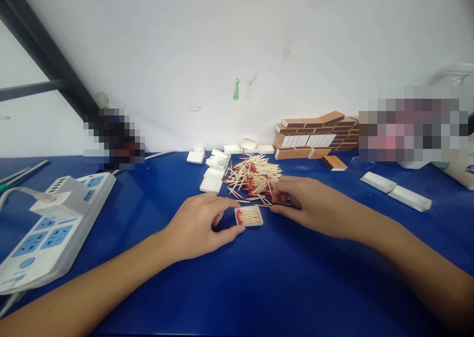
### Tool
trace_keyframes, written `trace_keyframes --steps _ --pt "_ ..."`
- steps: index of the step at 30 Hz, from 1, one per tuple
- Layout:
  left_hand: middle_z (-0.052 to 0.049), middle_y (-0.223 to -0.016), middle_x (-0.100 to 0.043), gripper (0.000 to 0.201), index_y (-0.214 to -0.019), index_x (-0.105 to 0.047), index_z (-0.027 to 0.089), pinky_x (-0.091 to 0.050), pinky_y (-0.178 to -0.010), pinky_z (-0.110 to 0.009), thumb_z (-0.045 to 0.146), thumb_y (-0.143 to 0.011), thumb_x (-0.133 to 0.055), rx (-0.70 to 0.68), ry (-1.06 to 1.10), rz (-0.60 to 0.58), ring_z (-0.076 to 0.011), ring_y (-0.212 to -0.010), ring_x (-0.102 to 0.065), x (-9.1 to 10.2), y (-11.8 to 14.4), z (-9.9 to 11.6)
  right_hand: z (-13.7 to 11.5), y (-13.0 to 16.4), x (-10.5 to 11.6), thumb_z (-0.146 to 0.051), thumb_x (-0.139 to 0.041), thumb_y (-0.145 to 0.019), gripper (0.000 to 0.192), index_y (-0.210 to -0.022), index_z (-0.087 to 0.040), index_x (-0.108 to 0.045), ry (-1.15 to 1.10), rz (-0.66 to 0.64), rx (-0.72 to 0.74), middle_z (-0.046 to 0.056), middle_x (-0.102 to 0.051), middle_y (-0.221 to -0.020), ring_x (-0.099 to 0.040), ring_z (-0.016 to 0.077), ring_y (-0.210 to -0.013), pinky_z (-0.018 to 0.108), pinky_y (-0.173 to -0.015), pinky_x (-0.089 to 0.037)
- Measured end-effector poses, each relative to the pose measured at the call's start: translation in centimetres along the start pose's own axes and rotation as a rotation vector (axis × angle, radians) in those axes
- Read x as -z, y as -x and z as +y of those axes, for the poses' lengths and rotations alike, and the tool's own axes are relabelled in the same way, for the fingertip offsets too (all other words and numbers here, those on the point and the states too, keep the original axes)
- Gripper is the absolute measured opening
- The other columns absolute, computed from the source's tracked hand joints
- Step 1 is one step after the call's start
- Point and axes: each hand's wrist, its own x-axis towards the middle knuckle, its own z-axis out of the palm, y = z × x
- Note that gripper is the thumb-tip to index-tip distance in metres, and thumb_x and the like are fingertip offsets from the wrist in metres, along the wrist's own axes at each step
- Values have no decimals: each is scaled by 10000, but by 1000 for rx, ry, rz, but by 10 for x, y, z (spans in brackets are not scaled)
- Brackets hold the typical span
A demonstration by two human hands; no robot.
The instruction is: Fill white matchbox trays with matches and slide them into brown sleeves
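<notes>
A blue table (259,287) carries everything. At nine o'clock lies a white power strip (48,228) with blue sockets; at one o'clock, against the wall, stands a stack of brown matchboxes (314,134), with empty white inner trays (213,171) scattered at eleven to twelve o'clock. Just past the hands, at twelve o'clock, sits a loose pile of red-tipped matches (254,176).

The left hand (196,228) pinches the left end of a small white matchbox tray (249,216) between thumb and forefinger, steadying it flat on the table at centre; the tray already holds a layer of matches. The right hand (314,204), just to the tray's three o'clock, has its fingertips closed at the pile's near edge, apparently on a few sticks, though the hold itself is hidden.

The tray looks feather-light, thin card that crushes easily, best held by its short end walls. The matches seem stiff but snappable, best taken mid-shaft in a small bundle.
</notes>
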Motion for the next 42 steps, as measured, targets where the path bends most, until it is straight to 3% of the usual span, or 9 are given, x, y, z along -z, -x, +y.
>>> trace_keyframes --steps 6,15,19,22,27,32,38,42 --pt "54 -703 -566 303 -1178 -731 254 -407 -651 -286 428 -930 -743 41 17 -82 -142 -664 -564 0 0 0 -4 1 -1 -322 -596 -994 170 -846 -238 -582 -66 -39 -18 35 -677 -840 -593 199 -741 320 -643 -386" --pt "55 -702 -562 312 -1189 -727 253 -408 -654 -282 433 -934 -740 30 16 -77 -138 -656 -560 0 1 -1 7 7 1 -376 -515 -1048 233 -885 -237 -606 -51 -141 -52 41 -695 -927 -599 203 -792 337 -688 -420" --pt "56 -693 -557 306 -1183 -729 252 -406 -650 -279 426 -932 -745 21 6 -57 -138 -656 -562 -1 2 -1 9 7 5 -390 -517 -1052 240 -899 -233 -614 -26 -48 -24 50 -692 -936 -607 207 -801 336 -697 -427" --pt "61 -685 -550 302 -1181 -729 249 -408 -653 -276 408 -925 -754 13 14 -50 -134 -655 -567 -1 1 -1 -3 5 3 -360 -556 -1037 190 -919 -229 -628 -59 74 12 44 -688 -919 -609 194 -783 322 -690 -429" --pt "67 -678 -531 290 -1151 -733 236 -396 -622 -264 391 -909 -768 6 55 -29 -120 -625 -543 -2 1 -1 -31 6 -11 -219 -542 -1024 126 -935 -221 -632 -115 81 137 33 -687 -925 -619 176 -794 298 -691 -435" --pt "75 -653 -513 305 -1158 -735 229 -397 -615 -259 403 -910 -766 -1 55 3 -111 -599 -537 -3 0 -2 -24 8 -8 -269 -546 -1055 145 -961 -224 -647 -89 178 150 39 -678 -922 -632 191 -827 314 -733 -453" --pt "78 -637 -488 277 -1123 -744 230 -373 -582 -251 390 -898 -763 13 65 -4 -104 -572 -502 -2 -2 -1 -8 2 -11 -137 -431 -1055 287 -1117 -240 -691 -98 -33 220 85 -661 -1154 -646 209 -960 343 -816 -480" --pt "80 -656 -487 260 -1105 -737 230 -362 -571 -244 313 -861 -772 8 99 -23 -98 -576 -478 1 -1 -1 -6 -1 -10 -123 -445 -1046 290 -1141 -244 -690 -118 -67 219 74 -647 -1158 -633 207 -986 346 -846 -479"
